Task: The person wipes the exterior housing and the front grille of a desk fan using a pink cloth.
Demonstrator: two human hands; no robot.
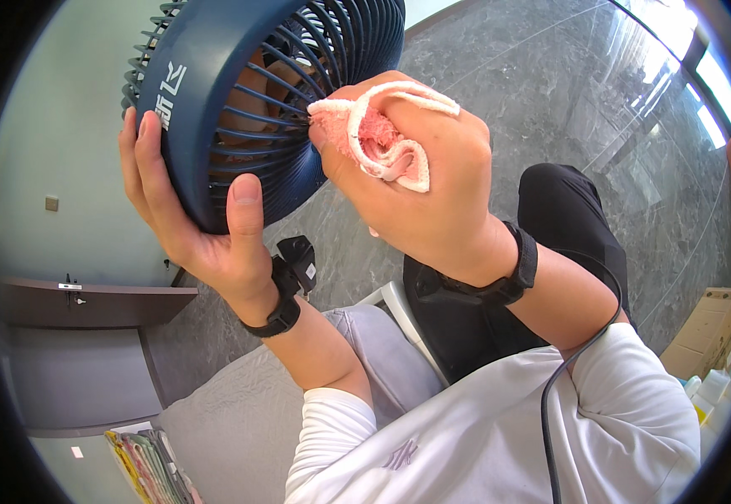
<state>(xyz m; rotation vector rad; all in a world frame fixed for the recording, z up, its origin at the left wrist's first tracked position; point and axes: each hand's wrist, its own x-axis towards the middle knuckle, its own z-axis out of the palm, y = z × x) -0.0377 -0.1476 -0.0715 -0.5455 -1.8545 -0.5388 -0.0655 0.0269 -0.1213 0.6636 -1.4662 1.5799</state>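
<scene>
A dark blue fan head [214, 75] with a spoked grille is held up in front of me at the upper left. My left hand [195, 214] grips its rim from below, with fingers on the outer side and the thumb near the front grille. A pink cloth with a white edge [378, 135] is bunched in my right hand [447, 164], whose fingertips press at the middle of the grille. Folds of the cloth lie over the back of that hand. The right fingertips are partly hidden. Both wrists wear black straps with devices.
A grey padded seat or sofa [233, 416] lies at the lower left, with folded cloths [151, 466] beside it. A dark cabinet [88, 302] stands at the left. A cardboard box [702, 334] and several bottles [712, 390] are at the right. A black cable [551, 403] runs along my right arm.
</scene>
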